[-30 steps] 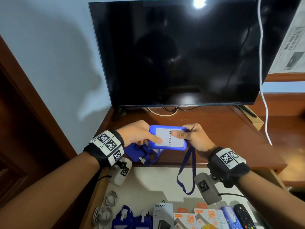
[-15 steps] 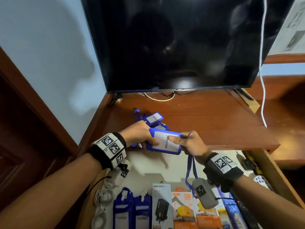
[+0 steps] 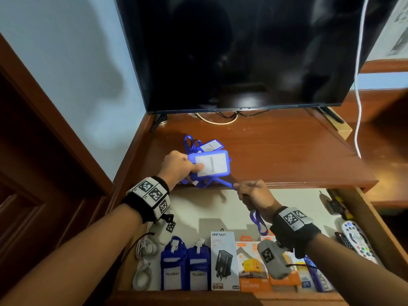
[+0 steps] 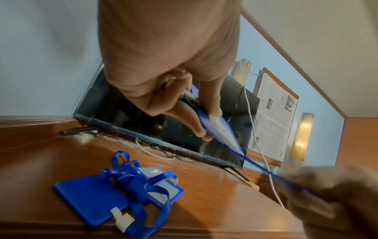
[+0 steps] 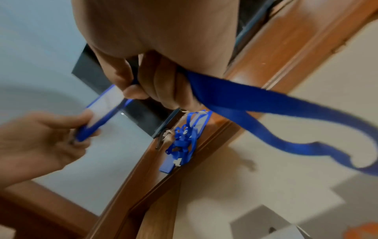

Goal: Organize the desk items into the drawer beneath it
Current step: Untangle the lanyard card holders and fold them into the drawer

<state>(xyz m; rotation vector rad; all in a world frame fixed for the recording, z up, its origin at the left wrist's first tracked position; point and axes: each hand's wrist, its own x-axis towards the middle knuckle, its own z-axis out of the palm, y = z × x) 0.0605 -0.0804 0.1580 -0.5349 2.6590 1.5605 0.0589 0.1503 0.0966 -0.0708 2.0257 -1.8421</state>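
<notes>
My left hand (image 3: 180,165) pinches a blue ID card holder (image 3: 209,165) with a white "PELAWAT" card, held above the desk's front edge; the holder (image 4: 216,127) shows edge-on in the left wrist view. My right hand (image 3: 254,194) grips its blue lanyard strap (image 5: 255,98), pulled taut from the holder, the loose loop (image 3: 257,221) hanging over the open drawer. More blue card holders with tangled lanyards (image 4: 122,194) lie on the desk (image 3: 276,155) behind the held one. The drawer (image 3: 220,208) stands open below.
A black TV (image 3: 242,51) fills the back of the desk. The drawer holds two blue card holders (image 3: 185,268), a white charger box (image 3: 224,261), orange boxes (image 3: 251,266), white cables (image 3: 143,261) and remotes (image 3: 355,239). A white cable (image 3: 358,85) hangs at right.
My right hand let go of the card holder and slid down the lanyard, pulling it taut. My left hand kept the holder. The view tilted down, showing more of the drawer.
</notes>
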